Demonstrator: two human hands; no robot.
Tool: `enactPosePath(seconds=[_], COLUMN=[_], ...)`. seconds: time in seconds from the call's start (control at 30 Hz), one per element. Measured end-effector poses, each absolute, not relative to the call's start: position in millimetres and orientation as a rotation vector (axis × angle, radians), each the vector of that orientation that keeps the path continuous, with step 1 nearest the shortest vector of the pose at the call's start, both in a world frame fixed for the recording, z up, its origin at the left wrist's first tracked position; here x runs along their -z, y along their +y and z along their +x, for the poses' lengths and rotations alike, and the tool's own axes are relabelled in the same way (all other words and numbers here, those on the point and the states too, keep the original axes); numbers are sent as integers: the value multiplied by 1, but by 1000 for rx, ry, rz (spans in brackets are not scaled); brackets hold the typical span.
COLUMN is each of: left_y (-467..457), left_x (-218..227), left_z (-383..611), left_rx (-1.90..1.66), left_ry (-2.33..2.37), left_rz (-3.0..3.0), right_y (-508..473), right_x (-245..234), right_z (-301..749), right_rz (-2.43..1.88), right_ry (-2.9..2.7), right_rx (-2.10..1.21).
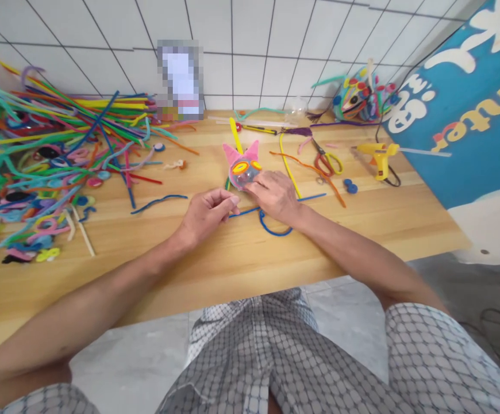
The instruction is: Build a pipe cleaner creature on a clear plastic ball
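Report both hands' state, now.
Left hand: fingers curled; whether it holds anything can't be told.
Right hand: touching the clear round figure with fuzzy pink pointed ears; grip can't be told.

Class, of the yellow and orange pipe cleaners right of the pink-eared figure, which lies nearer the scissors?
The orange pipe cleaner: it passes close by the scissors, while the yellow one runs beside the right hand.

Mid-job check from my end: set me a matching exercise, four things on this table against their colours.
Things:
1. Figure
2. Glue gun
3. Scissors
4. Tassel

Colours:
A. Purple
B. One red handle, one yellow
C. Pink ears, touched by the right hand
D. Mainly yellow

Pairs: 1-C, 2-D, 3-B, 4-A
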State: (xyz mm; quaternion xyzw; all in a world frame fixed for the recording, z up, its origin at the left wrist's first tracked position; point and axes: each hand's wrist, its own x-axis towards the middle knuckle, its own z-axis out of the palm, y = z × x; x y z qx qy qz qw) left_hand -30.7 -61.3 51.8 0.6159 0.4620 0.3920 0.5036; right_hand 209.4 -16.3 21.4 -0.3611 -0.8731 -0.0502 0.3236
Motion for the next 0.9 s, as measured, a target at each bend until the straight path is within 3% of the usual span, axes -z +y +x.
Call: enactPosePath(seconds=[0.23, 0.4, 0.7, 0.9], left_y=[-71, -84, -100, -99], left_x=[-56, -54, -44, -43], left_z=[-31, -25, -19, -21], left_rx=[-835, -626, -614, -655], left_ry=[1029, 856, 785, 788], left_rz=[1436, 1116, 888, 910], right_y=[-49, -84, -104, -108], right_x=[-31, -41, -44, -44], right_z=[222, 217, 207, 227], right_rz=[-719, -572, -543, -636], right_ry=[-2242, -2370, -2400, -2308], right_rx=[-119, 8, 376, 1])
